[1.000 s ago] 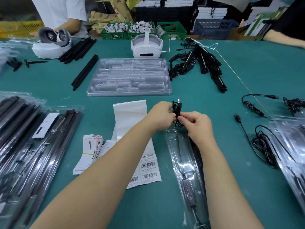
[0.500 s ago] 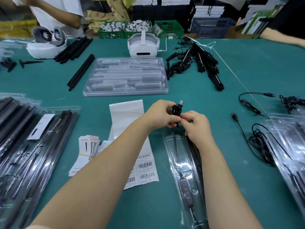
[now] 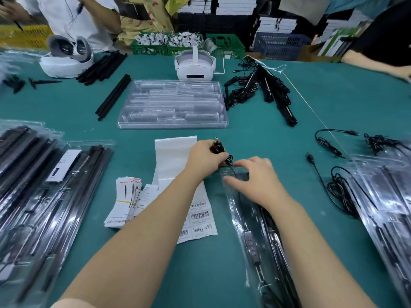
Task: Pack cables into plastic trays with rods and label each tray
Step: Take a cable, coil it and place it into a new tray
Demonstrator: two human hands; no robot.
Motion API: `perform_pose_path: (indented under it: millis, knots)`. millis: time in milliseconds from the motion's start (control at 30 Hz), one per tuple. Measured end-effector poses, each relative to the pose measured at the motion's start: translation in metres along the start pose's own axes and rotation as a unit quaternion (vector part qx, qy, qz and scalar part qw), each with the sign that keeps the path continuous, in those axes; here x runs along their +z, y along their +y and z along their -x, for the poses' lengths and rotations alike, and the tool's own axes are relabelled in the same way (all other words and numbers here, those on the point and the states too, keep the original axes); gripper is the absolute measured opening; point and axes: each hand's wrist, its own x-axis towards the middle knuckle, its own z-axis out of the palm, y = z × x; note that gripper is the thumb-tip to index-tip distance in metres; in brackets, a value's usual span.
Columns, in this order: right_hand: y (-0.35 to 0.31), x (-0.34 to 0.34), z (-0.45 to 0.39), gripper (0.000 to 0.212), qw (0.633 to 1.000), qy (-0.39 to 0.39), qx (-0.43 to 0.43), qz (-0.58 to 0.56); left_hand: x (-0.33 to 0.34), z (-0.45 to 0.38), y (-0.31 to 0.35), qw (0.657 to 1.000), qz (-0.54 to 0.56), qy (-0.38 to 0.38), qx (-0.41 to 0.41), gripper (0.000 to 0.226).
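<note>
Pinching a small coiled bundle of black cable point(image 3: 219, 150) between curled fingers, the left hand point(image 3: 205, 157) holds it just above the top end of a narrow clear plastic tray point(image 3: 239, 210) that lies lengthwise on the green table point(image 3: 255, 134). A loose loop of the same cable hangs from the bundle down to the tray's top edge. The right hand point(image 3: 255, 180) rests on the upper part of the tray with fingers spread and gently bent; its fingertips are blurred, so whether they grip the rim is hard to say. Lower in the tray sits an inline controller point(image 3: 250, 243) with buttons, beside black rods point(image 3: 272, 232).

Left of the tray lies a strip of barcode labels point(image 3: 178, 174) and a banded stack of cards point(image 3: 124, 203). Filled trays point(image 3: 44, 196) are piled at the far left and more at the far right. Beyond, an empty clear tray stack point(image 3: 172, 103) sits before a white headset point(image 3: 195, 66), with loose cables point(image 3: 340, 192) to the right.
</note>
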Motion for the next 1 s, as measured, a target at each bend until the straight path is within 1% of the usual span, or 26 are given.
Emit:
perform_pose_path:
  millis: [33,67,167,233,267,333,400,433,533,600,633,700,767,833,900,967,1000]
  knots:
    - [0.0,0.002,0.012,0.067,0.999,0.007,-0.001,0.053,0.0,0.002,0.0,1.0,0.014,0.004,-0.006,0.011]
    - [0.001,0.005,0.024,0.074,0.997,0.003,0.009,0.074,0.001,0.004,0.0,1.0,0.021,0.007,-0.009,0.01]
    - [0.003,0.011,0.041,0.089,0.998,-0.03,0.038,0.05,0.003,0.01,0.002,0.999,0.028,0.012,-0.009,0.012]
    - [-0.001,0.013,0.041,0.097,0.996,-0.04,0.04,0.063,0.005,0.013,0.003,0.999,0.036,0.019,-0.013,0.014]
    - [-0.005,0.015,0.04,0.096,0.996,-0.036,0.043,0.069,0.006,0.014,0.002,0.999,0.037,0.025,-0.016,0.014]
    - [-0.013,0.019,0.041,0.083,0.996,-0.011,0.051,0.065,0.007,0.016,0.001,0.998,0.045,0.035,-0.027,0.013]
    - [-0.016,0.023,0.042,0.07,0.997,0.014,0.061,0.041,0.007,0.019,-0.002,0.995,0.081,0.046,-0.047,0.006]
    - [-0.017,0.025,0.043,0.066,0.997,0.025,0.061,0.032,0.007,0.02,-0.003,0.992,0.099,0.052,-0.058,0.008]
    - [-0.02,0.029,0.049,0.052,0.997,0.078,0.024,0.003,0.008,0.023,-0.005,0.989,0.118,0.061,-0.069,0.005]
    - [-0.024,0.031,0.05,0.042,0.994,0.107,-0.007,-0.001,0.009,0.024,-0.005,0.99,0.11,0.066,-0.062,0.011]
    - [-0.026,0.03,0.05,0.039,0.994,0.109,-0.011,0.01,0.009,0.025,-0.004,0.992,0.092,0.07,-0.053,0.012]
    - [-0.031,0.029,0.049,0.036,0.993,0.113,-0.014,0.022,0.01,0.028,-0.004,0.994,0.066,0.083,-0.041,0.01]
    - [-0.034,0.029,0.049,0.034,0.989,0.145,-0.027,-0.005,0.01,0.028,-0.004,0.99,0.096,0.09,-0.051,0.006]
    - [-0.035,0.029,0.051,0.03,0.985,0.165,-0.032,-0.037,0.01,0.028,-0.004,0.986,0.118,0.096,-0.066,0.011]
    - [-0.034,0.029,0.053,0.028,0.983,0.169,-0.042,-0.051,0.01,0.028,-0.005,0.986,0.111,0.1,-0.07,0.014]
    - [-0.034,0.028,0.053,0.032,0.981,0.176,-0.055,-0.064,0.01,0.029,-0.006,0.986,0.105,0.107,-0.067,0.012]
    - [-0.033,0.029,0.053,0.035,0.979,0.183,-0.062,-0.067,0.01,0.029,-0.007,0.986,0.106,0.112,-0.066,0.007]
